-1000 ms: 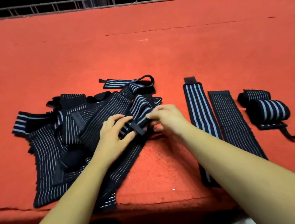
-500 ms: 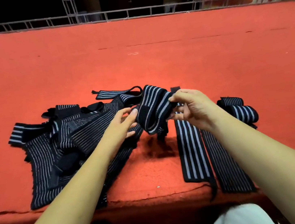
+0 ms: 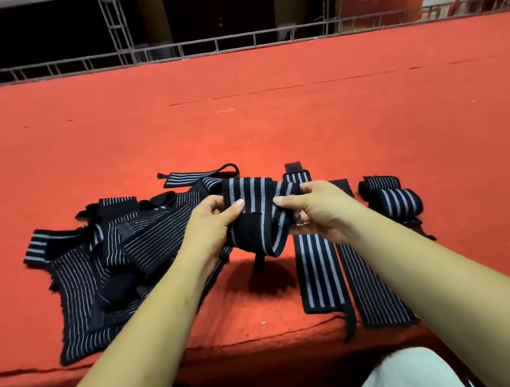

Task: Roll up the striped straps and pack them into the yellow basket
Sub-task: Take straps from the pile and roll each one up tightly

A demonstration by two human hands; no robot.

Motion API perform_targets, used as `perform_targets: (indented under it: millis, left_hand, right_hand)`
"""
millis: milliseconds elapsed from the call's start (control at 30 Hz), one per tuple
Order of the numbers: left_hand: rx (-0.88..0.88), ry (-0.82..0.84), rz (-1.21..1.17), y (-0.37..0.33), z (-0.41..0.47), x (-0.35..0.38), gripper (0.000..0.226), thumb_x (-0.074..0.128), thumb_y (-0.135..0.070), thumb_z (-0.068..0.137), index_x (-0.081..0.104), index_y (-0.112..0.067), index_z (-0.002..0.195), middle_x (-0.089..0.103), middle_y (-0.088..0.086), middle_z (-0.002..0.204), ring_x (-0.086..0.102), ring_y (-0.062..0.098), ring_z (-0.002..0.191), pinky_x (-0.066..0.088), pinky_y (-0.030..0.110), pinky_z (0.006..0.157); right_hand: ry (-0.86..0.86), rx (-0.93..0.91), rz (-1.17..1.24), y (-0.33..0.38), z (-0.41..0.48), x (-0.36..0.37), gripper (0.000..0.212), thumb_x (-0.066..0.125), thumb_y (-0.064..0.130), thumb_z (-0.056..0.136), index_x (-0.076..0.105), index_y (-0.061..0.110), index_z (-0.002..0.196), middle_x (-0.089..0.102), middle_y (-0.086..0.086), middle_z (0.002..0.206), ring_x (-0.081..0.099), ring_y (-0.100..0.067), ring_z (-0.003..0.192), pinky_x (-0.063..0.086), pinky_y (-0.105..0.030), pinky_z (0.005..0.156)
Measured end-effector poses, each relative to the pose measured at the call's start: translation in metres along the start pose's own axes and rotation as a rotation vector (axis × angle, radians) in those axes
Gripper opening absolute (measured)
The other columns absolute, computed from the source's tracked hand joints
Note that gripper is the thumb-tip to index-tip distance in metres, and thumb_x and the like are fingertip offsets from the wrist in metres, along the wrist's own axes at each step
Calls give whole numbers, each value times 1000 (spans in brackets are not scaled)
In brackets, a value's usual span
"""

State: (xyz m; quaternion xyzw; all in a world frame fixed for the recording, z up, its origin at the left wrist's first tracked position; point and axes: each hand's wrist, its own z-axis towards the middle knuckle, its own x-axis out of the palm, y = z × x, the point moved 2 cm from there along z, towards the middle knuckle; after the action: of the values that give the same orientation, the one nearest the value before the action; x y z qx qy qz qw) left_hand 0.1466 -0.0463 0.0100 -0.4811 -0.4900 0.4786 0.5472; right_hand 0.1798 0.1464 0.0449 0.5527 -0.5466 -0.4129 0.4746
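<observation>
A red carpeted surface [image 3: 237, 123] fills most of the view. Its far half lies bare up to a metal truss rail [image 3: 226, 44] along the far edge. The near edge runs across just above the person's pale trouser knees [image 3: 400, 376].

On the left, a loose heap of striped straps [image 3: 100, 270] spreads from mid-surface down to the near edge. Right of centre two straps lie flat side by side, lengthwise toward the person: a broad-striped strap [image 3: 318, 269] and a fine-striped strap [image 3: 374, 281]. Their near ends reach the edge, and a thin black tail hangs over it. Just right of them sit two rolled straps [image 3: 395, 199], touching each other. A strip of bare carpet separates the heap from the flat pair, and a shadow lies on it.

Both forearms reach forward over that strip. Between them the held strap [image 3: 256, 212] is lifted off the carpet, sagging in a loop with a black end hanging below. The left hand [image 3: 212, 228] pinches its left side, thumb on top and fingers curled beneath. The right hand [image 3: 318, 214] pinches the right side the same way, thumb pointing inward.
</observation>
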Motion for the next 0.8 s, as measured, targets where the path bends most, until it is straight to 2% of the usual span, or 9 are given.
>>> perform_targets:
  millis: [133, 267, 367, 467, 533, 633, 700, 733, 800]
  left_hand:
    - [42, -35, 18, -5, -5, -1, 32, 75, -20, 88, 59, -18, 116, 74, 8, 99, 73, 23, 93, 57, 40, 83]
    - [76, 29, 53, -9, -6, -1, 25, 74, -32, 88, 68, -37, 112, 73, 5, 107, 71, 25, 105, 57, 44, 90]
    - [64, -14, 38, -12, -6, -4, 4, 71, -26, 91, 70, -25, 95, 70, 1, 95, 70, 23, 94, 58, 44, 88]
    - [80, -20, 11, -11, -5, -5, 16, 67, -18, 94, 65, -23, 79, 63, 3, 85, 59, 22, 84, 50, 41, 80]
    - [88, -25, 40, -7, -4, -6, 19, 68, -20, 93, 63, -25, 76, 58, 6, 85, 54, 21, 83, 45, 41, 78]
    - [78, -204, -40, 2, -2, -15, 22, 66, -18, 92, 57, -23, 72, 52, 8, 80, 49, 22, 78, 41, 40, 73]
    - [78, -333, -57, 5, -2, -28, 26, 65, -14, 94, 51, -20, 72, 51, 4, 74, 48, 20, 72, 43, 37, 66]
    - [85, -335, 48, 6, -1, -35, 24, 66, -17, 94, 52, -16, 74, 53, 2, 73, 50, 19, 69, 44, 35, 64]
    - [59, -208, 357, 9, -3, -39, 23, 70, -25, 91, 57, -8, 81, 59, -1, 73, 52, 15, 65, 45, 32, 64]
  right_hand:
    - [-68, -141, -79, -1, -3, 1, 23, 72, 5, 88, 63, -2, 108, 72, -14, 99, 74, -16, 76, 60, -34, 62]
    - [-38, -207, -202, 3, -7, 4, 16, 74, 3, 86, 60, 0, 94, 69, -12, 89, 74, -17, 76, 59, -32, 59]
    - [-57, -203, -232, 3, -6, 4, 17, 72, 4, 88, 62, -2, 100, 70, -13, 93, 74, -17, 75, 61, -35, 59]
    - [-73, -90, -142, -2, -2, -1, 21, 71, 5, 88, 64, -1, 107, 72, -8, 86, 70, -13, 62, 59, -32, 56]
    - [-66, 50, -37, -6, 3, -4, 13, 71, 5, 88, 65, 7, 100, 71, -6, 79, 66, -12, 57, 58, -31, 56]
    - [-165, 207, 81, -13, 11, -13, 9, 67, 2, 88, 63, 10, 90, 69, -10, 83, 66, -18, 62, 57, -30, 57]
    - [-299, 193, 68, -18, 12, -26, 9, 65, 1, 90, 60, 9, 89, 67, -11, 81, 67, -19, 59, 56, -28, 48]
    - [-337, 136, 54, -19, 11, -33, 9, 65, 2, 92, 59, 9, 91, 67, -11, 84, 68, -20, 63, 56, -29, 47]
    - [-332, -22, 51, -17, 7, -40, 10, 66, 4, 93, 61, 9, 99, 71, -13, 95, 72, -24, 77, 56, -29, 50]
